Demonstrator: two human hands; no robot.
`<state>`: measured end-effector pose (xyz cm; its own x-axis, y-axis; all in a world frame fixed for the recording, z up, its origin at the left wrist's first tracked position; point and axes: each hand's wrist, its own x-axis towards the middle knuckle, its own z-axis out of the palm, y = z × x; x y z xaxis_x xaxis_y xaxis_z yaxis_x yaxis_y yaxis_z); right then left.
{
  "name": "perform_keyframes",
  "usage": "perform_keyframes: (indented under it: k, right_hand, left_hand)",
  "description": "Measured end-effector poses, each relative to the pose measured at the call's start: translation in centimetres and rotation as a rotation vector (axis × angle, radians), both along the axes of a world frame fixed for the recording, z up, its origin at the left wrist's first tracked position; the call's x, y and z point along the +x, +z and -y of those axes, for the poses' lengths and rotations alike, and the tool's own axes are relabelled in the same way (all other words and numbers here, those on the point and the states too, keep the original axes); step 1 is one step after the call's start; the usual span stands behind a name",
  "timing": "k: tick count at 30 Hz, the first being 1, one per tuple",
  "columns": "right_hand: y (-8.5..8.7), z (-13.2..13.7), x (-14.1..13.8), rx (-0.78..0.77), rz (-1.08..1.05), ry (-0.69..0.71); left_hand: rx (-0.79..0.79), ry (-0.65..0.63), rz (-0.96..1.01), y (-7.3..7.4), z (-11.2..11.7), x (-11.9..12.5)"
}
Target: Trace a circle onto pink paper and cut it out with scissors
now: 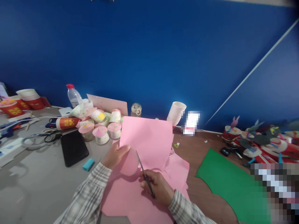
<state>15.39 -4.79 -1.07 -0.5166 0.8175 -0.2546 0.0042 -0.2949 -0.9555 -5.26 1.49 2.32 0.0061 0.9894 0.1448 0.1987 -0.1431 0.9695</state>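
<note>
My left hand point(116, 155) pinches the left edge of an upright pink paper sheet point(149, 140). A rounded outline is drawn or cut at its lower left, around a pink disc-like part point(129, 163). In my right hand point(157, 186) is a pair of scissors point(143, 169) with dark handles, fingers wrapped round them. The blades point up and left, touching or close to the curved line beside the disc. I cannot tell how far the cut reaches. More pink paper point(140, 202) lies flat beneath both hands.
Small paper cups with pink tops point(101, 134) stand at left, near a black tablet point(74, 147) and a blue eraser-like block point(88, 164). Stacked white cups point(177, 112) stand behind. Green paper point(229, 183) and decorated red cups point(257, 140) lie at right.
</note>
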Motion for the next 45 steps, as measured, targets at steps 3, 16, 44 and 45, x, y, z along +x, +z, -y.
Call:
perform_keyframes:
  k: [3,16,44,45]
  right_hand:
    - [-0.1,-0.1,0.0,0.026,0.012,0.001]
    - [0.5,-0.1,0.0,0.038,0.038,0.023]
    - [1.3,-0.3,0.1,0.041,0.126,0.087]
    - [1.4,-0.4,0.2,0.045,0.13,0.09]
  left_hand:
    - [0.009,0.005,-0.016,0.1,0.0,-0.1]
    - [0.011,-0.03,-0.034,0.5,0.0,-0.3]
    - [0.082,-0.066,-0.147,1.3,0.1,-0.5]
    - [0.081,-0.067,-0.149,1.3,0.1,-0.5]
